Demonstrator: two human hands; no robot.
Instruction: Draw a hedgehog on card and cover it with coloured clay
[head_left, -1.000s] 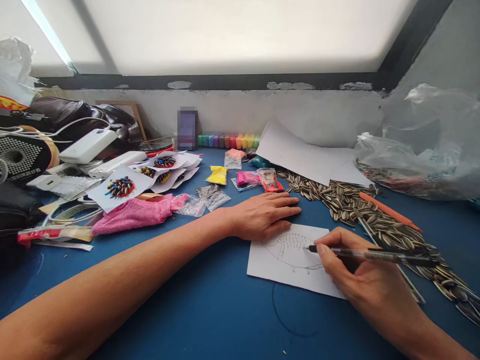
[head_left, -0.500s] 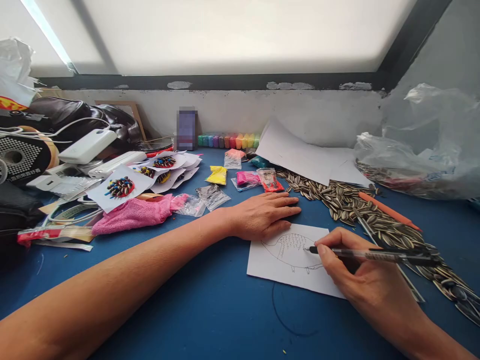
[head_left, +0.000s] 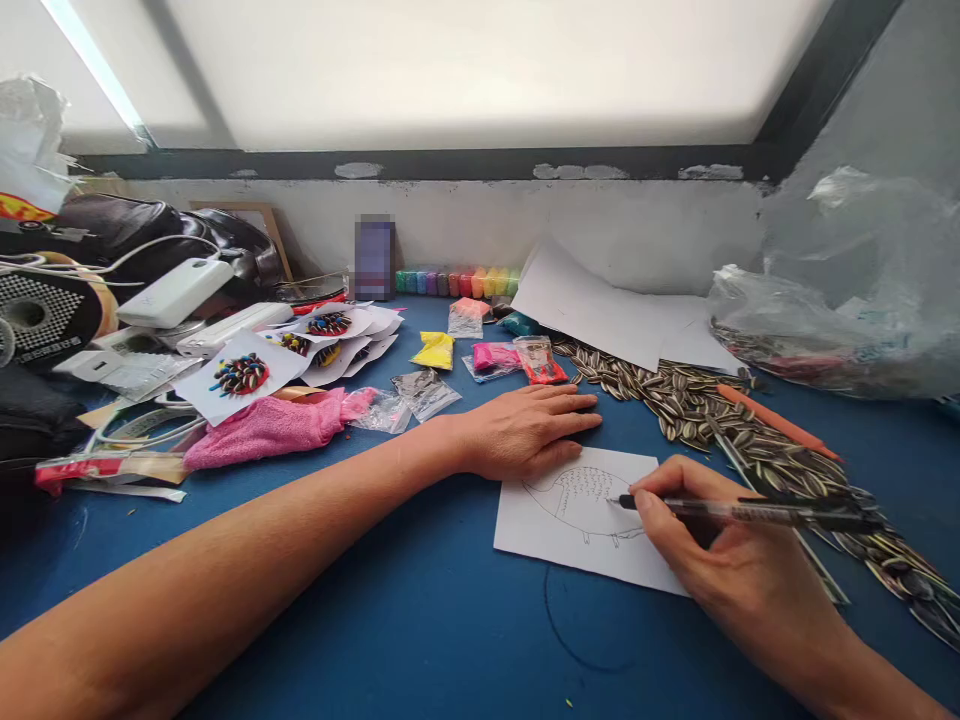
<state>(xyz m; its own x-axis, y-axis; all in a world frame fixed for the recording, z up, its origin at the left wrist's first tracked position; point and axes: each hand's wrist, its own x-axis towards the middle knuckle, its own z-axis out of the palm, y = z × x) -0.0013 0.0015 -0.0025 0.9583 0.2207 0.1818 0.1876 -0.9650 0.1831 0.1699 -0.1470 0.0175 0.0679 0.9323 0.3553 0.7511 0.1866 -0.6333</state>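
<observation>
A small white sheet of paper (head_left: 540,530) lies on the blue table, bearing a line drawing of a rounded animal with short legs and rows of small marks on its body. My left hand (head_left: 525,430) rests flat, fingers stretched out, over the sheet's upper left corner and the table. Pinched in my right hand (head_left: 739,545) is a black and clear pen (head_left: 757,510), its tip at the marks on the drawing. That hand covers the sheet's right part. Sunflower seeds (head_left: 690,400) lie in a long heap beyond my right hand.
An orange stick-like tool (head_left: 780,422) lies on the seeds. White sheets (head_left: 607,310) and a plastic bag (head_left: 840,330) stand behind. Small clay packets, including a yellow packet (head_left: 433,350), lie near my left hand. Farther left are a pink cloth (head_left: 270,430) and seed-decorated cards (head_left: 244,380).
</observation>
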